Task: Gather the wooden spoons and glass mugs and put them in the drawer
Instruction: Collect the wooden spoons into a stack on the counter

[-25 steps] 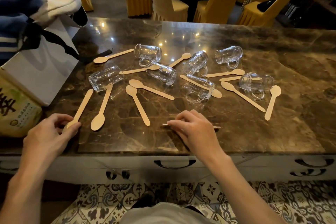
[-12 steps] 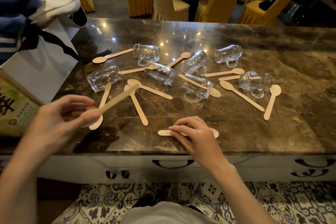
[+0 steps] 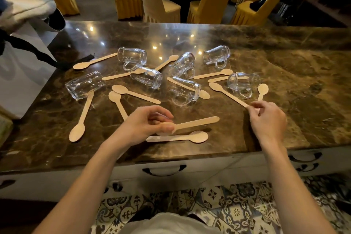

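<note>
Marble counter (image 3: 284,74), left grip (image 3: 150,121) pinching one spoon (image 3: 191,124), right grip (image 3: 267,118) another spoon's handle (image 3: 228,93)

Forearms bare, no sleeves; white shirt (image 3: 167,223) at bottom edge.

A glossy dark brown marble countertop (image 3: 284,74) carries seven clear glass mugs (image 3: 132,57) tipped on their sides, scattered flat pale wooden spoons (image 3: 80,119), and a white paper bag (image 3: 17,74) at left
</note>
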{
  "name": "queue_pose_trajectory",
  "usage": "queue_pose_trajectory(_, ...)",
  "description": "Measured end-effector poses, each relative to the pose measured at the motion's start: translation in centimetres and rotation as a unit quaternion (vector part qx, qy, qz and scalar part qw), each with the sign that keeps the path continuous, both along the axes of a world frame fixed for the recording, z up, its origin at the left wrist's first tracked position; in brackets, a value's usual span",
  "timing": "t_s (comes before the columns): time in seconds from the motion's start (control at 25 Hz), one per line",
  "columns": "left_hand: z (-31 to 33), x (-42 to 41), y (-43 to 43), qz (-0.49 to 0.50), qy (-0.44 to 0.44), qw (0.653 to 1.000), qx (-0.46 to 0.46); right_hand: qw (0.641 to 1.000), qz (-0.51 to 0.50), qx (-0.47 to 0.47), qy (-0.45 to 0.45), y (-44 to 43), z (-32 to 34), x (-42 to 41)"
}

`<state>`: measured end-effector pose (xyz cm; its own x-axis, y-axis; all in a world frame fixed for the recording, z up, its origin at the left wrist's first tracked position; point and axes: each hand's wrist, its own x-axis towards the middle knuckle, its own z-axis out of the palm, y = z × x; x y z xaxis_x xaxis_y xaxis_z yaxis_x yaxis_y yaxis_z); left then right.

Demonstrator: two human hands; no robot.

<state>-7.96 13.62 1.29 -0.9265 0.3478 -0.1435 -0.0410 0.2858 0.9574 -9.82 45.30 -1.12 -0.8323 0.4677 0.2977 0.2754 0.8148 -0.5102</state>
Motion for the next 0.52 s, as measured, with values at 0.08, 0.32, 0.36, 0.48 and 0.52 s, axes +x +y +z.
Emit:
queue_pose_trajectory(0.08,-0.5,-0.5,0.9,-0.009,0.002,1.0,-0.011,0.999,-0.035,0.0,-0.029,1.1,-0.5,0.1)
queue_pose_trajectory(0.32,-1.0,-0.8,2.1,-0.04,0.03,0.997,-0.063,0.996,-0.065,-0.007,-0.052,2.4,-0.7,0.1)
queue_pose_trajectory(0.36,-1.0,-0.8,2.1,-0.042,0.034,0.996,-0.077,0.995,-0.079,-0.012,-0.057,2.7,-0.5,0.1)
queue_pose_trajectory(0.48,-1.2,-0.9,2.3,-0.05,0.056,0.988,-0.135,0.985,-0.132,-0.048,-0.098,4.0,0.2,0.0)
queue_pose_trajectory(0.52,-1.3,-0.9,2.3,-0.051,0.062,0.985,-0.15,0.98,-0.147,-0.067,-0.116,4.5,0.5,-0.2)
